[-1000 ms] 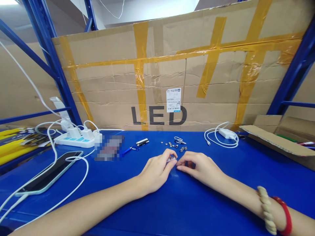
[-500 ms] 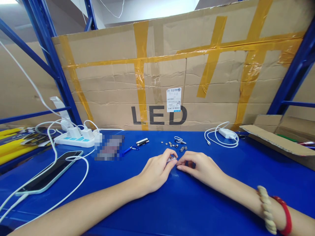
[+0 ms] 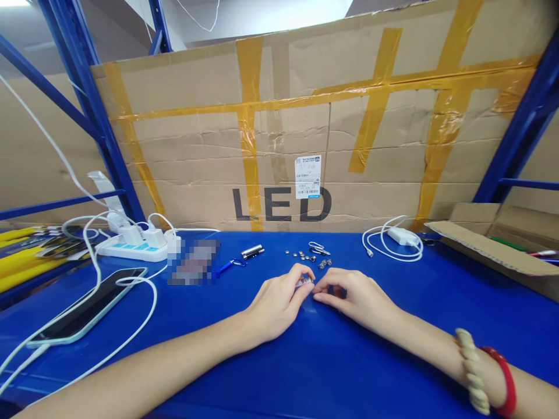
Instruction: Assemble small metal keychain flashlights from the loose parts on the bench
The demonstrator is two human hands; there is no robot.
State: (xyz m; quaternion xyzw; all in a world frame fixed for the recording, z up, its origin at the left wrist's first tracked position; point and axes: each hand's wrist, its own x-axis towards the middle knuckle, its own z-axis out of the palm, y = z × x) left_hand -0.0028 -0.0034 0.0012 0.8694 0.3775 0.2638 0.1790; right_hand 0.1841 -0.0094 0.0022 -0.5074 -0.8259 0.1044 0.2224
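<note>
My left hand (image 3: 279,302) rests on the blue table (image 3: 305,361) with its fingers pinched on a small silvery part (image 3: 304,282). My right hand (image 3: 353,297) lies just to the right, fingertips curled and touching the same part. Beyond the hands lie several small button cells (image 3: 301,254), a wire clip (image 3: 318,249), a small silver tube (image 3: 252,252) and a blue keychain piece (image 3: 229,266).
A phone (image 3: 87,311) on a white cable lies at the left, with a power strip (image 3: 135,247) behind it. A white charger with coiled cable (image 3: 399,237) sits at the back right. A taped cardboard wall marked LED (image 3: 305,128) closes the back; an open carton (image 3: 498,247) stands at right.
</note>
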